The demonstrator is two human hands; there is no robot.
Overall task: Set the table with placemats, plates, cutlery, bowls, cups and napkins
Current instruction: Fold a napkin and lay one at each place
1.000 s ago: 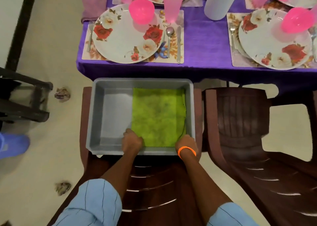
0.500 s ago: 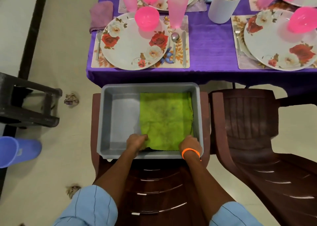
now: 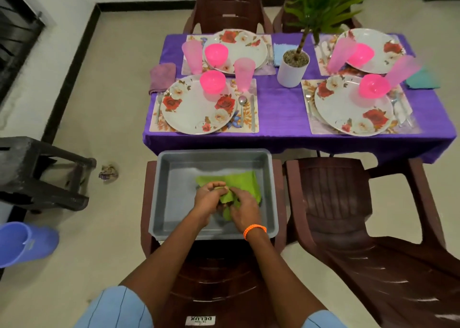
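Note:
A green napkin [image 3: 242,182] lies bunched in a grey tub [image 3: 174,193] that rests on a brown chair. My left hand [image 3: 207,199] and my right hand [image 3: 245,212] both grip its near edge, folded up between them. Beyond the tub, the purple table [image 3: 281,108] carries floral plates [image 3: 196,111] on placemats, pink bowls [image 3: 212,81], pink cups [image 3: 244,73] and cutlery [image 3: 242,108]. A purple napkin [image 3: 161,77], a blue napkin [image 3: 281,51] and a teal napkin [image 3: 420,80] lie by three of the settings.
A white pot [image 3: 292,70] with a green plant stands mid-table. A second brown chair [image 3: 361,215] stands to the right, another [image 3: 226,6] beyond the table. A dark stool [image 3: 42,175] and a blue bucket [image 3: 25,245] are on the floor at left.
The napkin lay flat with my hands at its near corners; now my hands have come together and gathered it up. The view has lifted to show the whole table.

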